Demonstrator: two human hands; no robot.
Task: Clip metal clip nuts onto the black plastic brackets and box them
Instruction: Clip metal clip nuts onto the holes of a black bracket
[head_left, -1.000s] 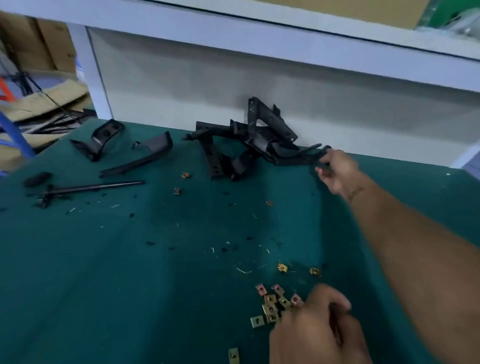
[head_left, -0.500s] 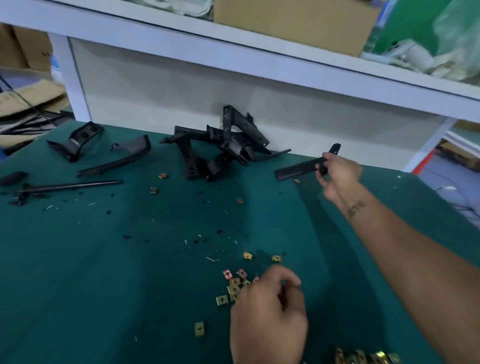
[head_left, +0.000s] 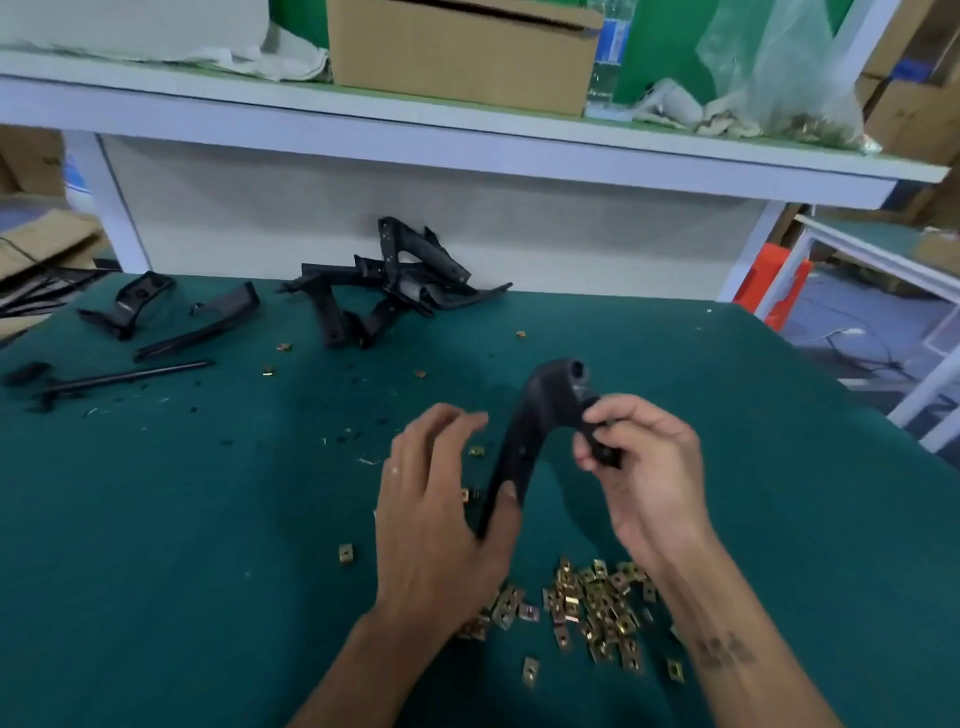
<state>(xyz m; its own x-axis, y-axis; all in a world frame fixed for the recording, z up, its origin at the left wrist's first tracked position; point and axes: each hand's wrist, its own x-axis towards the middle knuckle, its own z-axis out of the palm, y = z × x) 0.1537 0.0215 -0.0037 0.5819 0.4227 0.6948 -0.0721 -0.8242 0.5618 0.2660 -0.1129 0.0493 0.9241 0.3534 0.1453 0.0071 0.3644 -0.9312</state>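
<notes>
A curved black plastic bracket (head_left: 540, 410) is held above the green table (head_left: 156, 545), near its middle. My right hand (head_left: 649, 478) grips the bracket's short upper end with curled fingers. My left hand (head_left: 431, 519) has its thumb laid over the long lower leg, which sits in the web of the thumb; its fingers hang loosely curled to the left. Whether the left fingers also hold a nut is hidden. A heap of brass-coloured clip nuts (head_left: 597, 603) lies on the table below both hands, with loose ones scattered around.
A pile of black brackets (head_left: 395, 291) leans against the white back panel. Two more brackets (head_left: 130, 301) (head_left: 208, 322) and a black rod (head_left: 119, 376) lie at the far left. A cardboard box (head_left: 457, 57) stands on the shelf above. The table's right edge (head_left: 831, 374) falls away.
My right hand pulled one bracket from the far pile toward me and turned it upright. My left hand left the clip nuts and came up onto the bracket's lower leg.
</notes>
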